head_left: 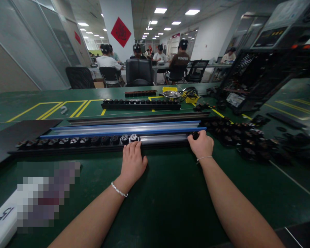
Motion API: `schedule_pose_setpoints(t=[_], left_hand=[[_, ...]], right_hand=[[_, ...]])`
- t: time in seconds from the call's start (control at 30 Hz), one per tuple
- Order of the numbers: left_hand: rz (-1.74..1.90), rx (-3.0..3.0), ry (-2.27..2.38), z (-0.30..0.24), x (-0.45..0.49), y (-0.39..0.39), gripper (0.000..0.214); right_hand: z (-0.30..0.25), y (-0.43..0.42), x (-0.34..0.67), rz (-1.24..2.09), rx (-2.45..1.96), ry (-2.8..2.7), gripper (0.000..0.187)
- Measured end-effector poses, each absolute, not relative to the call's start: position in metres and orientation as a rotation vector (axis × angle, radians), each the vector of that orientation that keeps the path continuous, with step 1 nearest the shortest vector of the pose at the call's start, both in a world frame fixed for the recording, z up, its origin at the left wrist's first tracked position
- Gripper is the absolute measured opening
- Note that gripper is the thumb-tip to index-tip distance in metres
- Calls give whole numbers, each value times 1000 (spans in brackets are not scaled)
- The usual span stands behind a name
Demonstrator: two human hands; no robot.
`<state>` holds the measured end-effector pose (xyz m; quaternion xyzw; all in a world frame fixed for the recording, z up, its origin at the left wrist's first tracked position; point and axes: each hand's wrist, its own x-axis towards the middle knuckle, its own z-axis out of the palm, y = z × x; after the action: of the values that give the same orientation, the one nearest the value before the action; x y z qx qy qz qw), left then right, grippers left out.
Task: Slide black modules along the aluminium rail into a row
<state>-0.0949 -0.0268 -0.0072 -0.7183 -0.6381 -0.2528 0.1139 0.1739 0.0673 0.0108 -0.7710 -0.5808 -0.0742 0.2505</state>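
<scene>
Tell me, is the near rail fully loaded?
Partly: the rail holds black parts leftward; bare metal between left hand and right hand.

bright ceiling panels (160, 10), dim green table (170, 193), wide-angle edge distortion, pixelated patch lower left

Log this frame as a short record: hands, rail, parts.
left hand: flat, fingertips on the near rail beside the last seated part
right hand: curled at the rail's right end, against a black part; grip unclear
near rail: left stretch loaded, right stretch bare
loose parts: heap right of the rail
far rail: full row, further back on the green table
</scene>
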Motion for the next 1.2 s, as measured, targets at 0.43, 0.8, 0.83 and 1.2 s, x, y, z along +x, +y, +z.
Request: schedule_pose_setpoints(t=[0.43, 0.8, 0.83, 1.2], left_hand=[[-754, -2108, -1881, -7, -94, -27, 54], [-733, -2118, -1887, -7, -96, -27, 53], [-731, -2118, -1887, -7, -96, -27, 53], [-734, -2119, -1882, -5, -95, -28, 52]], right_hand=[[11, 68, 180, -188, -2109, -1542, 35], [15, 65, 185, -217, -2187, -1455, 39], [15, 66, 186, -212, -2191, -1447, 39], [13, 69, 195, -157, -2209, -1406, 44]])
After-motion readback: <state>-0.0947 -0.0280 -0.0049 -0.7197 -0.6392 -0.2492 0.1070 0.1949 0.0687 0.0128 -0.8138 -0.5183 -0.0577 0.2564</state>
